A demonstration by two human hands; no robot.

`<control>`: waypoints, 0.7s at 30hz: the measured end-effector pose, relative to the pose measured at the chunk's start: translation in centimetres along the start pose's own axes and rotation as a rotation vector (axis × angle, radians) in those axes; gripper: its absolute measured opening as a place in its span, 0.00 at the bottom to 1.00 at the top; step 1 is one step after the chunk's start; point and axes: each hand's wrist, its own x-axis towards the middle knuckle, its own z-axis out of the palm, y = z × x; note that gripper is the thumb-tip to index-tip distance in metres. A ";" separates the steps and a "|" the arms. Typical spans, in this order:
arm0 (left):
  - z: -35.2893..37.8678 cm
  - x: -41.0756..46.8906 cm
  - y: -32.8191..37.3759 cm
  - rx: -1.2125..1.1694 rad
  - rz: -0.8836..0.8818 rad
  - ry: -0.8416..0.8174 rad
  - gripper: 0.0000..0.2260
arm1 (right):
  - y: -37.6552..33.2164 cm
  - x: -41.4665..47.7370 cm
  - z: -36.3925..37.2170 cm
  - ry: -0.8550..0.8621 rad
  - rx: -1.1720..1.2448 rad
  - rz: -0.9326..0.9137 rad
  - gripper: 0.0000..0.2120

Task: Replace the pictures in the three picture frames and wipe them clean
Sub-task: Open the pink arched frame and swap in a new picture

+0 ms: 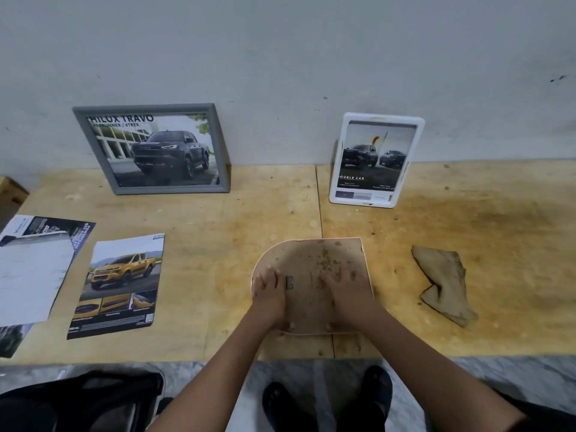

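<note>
Our left hand (269, 286) and right hand (346, 289) lie flat on the face-down frame (311, 260); grey frame (93, 145) and white frame (338, 188) hold truck prints (168, 151).

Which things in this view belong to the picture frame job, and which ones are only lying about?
For the job: grey frame, white frame, face-down frame under left hand and right hand, yellow truck print, other loose prints, brown cloth.
Lying about: black bag at the lower left.

Bare forearms (414, 353); black sandals (374, 392) on feet.
</note>
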 end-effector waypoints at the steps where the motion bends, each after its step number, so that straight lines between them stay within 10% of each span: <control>1: 0.1 0.2 0.2 -0.019 -0.020 0.006 0.52 | -0.1 0.0 0.0 -0.010 0.015 0.010 0.47; 21: 0.1 0.0 -0.3 -0.065 0.007 -0.001 0.52 | -1.2 -0.3 0.0 -0.037 0.159 0.070 0.47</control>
